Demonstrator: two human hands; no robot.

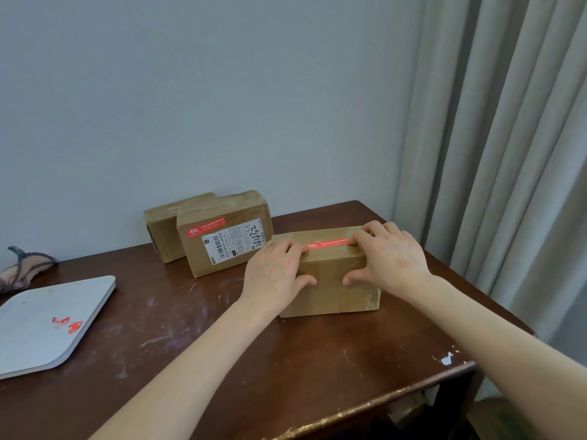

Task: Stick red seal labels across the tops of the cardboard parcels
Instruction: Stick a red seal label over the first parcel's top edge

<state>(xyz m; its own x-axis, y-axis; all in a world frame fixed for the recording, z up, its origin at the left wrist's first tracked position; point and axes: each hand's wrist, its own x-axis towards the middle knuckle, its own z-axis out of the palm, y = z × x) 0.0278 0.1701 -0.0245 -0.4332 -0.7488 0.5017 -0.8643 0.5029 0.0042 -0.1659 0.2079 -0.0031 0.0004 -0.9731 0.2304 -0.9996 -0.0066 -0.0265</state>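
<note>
A cardboard parcel (330, 287) stands on the brown table (222, 344) in front of me. A red seal label (327, 242) lies across its top. My left hand (276, 277) presses the label's left end with its fingers, thumb against the parcel's front face. My right hand (390, 258) presses the label's right end the same way. Behind to the left, a second parcel (225, 233) leans tilted, carrying a red label (206, 227) and a white shipping label. A third parcel (163, 230) stands behind it, partly hidden.
A white board (47, 325) with red label scraps (68, 323) lies at the table's left. A patterned cloth item (22, 268) sits at the far left edge. Grey curtains (495, 138) hang at the right. The table's front right corner is chipped.
</note>
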